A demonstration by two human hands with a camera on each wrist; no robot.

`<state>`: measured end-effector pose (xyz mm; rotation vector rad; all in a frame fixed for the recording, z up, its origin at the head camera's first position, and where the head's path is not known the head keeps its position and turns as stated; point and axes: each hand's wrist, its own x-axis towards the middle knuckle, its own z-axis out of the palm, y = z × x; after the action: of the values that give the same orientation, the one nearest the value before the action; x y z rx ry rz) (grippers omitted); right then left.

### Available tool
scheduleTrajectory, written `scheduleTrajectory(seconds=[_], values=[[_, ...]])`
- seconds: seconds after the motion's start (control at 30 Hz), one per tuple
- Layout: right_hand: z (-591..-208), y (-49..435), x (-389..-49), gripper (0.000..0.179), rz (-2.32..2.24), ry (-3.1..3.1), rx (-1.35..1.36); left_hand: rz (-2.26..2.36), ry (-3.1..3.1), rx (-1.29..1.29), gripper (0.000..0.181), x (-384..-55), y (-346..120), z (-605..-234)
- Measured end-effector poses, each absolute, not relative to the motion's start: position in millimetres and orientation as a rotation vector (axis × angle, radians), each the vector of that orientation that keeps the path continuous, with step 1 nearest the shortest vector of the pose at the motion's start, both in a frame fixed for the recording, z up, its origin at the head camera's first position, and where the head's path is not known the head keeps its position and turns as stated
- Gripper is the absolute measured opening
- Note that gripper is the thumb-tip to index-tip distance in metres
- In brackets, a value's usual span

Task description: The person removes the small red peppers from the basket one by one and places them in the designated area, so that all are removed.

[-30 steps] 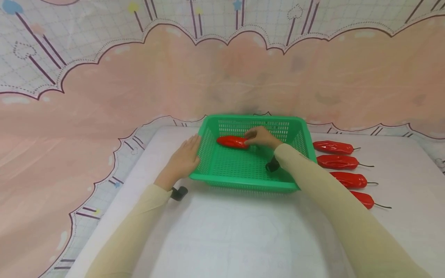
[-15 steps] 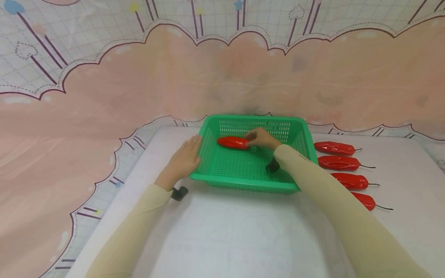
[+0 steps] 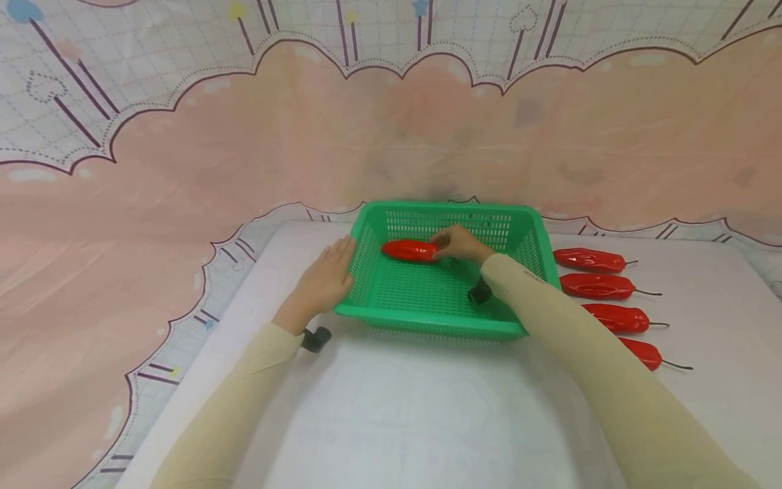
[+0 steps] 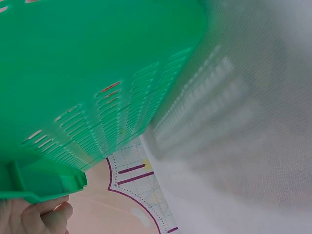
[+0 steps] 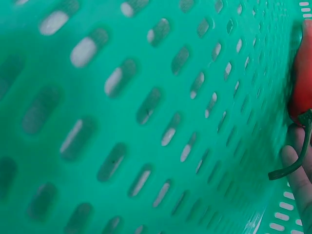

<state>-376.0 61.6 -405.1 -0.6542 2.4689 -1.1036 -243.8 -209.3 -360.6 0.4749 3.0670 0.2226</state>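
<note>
A green plastic basket (image 3: 430, 324) with slotted walls stands on the white table. Inside it, near the back wall, lies a red chili pepper (image 3: 406, 250), its tip toward the left. My right hand (image 3: 461, 243) reaches in and pinches that pepper at its stem end. The right wrist view shows the pepper's green stem (image 5: 296, 163) beside the fingers, at the right edge. Outside the basket, my left hand (image 3: 322, 278) rests against the left rim with fingers extended. In the left wrist view its fingers (image 4: 57, 217) touch the rim from below.
To the right of the basket, several more red chili peppers (image 3: 597, 286) lie in a column on the white table (image 3: 391, 421), stems pointing right. The right forearm partly covers the nearest ones. A patterned cloth (image 3: 391, 142) hangs behind the table.
Almost nothing differs: both hands, the basket and the pepper in it keep their places. The whole head view has shifted very slightly.
</note>
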Motion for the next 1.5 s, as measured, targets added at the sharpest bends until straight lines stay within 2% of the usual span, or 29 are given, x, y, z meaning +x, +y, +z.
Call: scheduleTrajectory(seconds=[0.67,1.5], values=[[-408,58,-379,0.047,-1.018,2.52,-0.692,0.235,3.062,0.478,0.064,-243,-208,-359],[-403,70,-387,0.044,-1.04,2.413,-0.708,0.225,3.072,0.484,0.065,-244,-209,-361]])
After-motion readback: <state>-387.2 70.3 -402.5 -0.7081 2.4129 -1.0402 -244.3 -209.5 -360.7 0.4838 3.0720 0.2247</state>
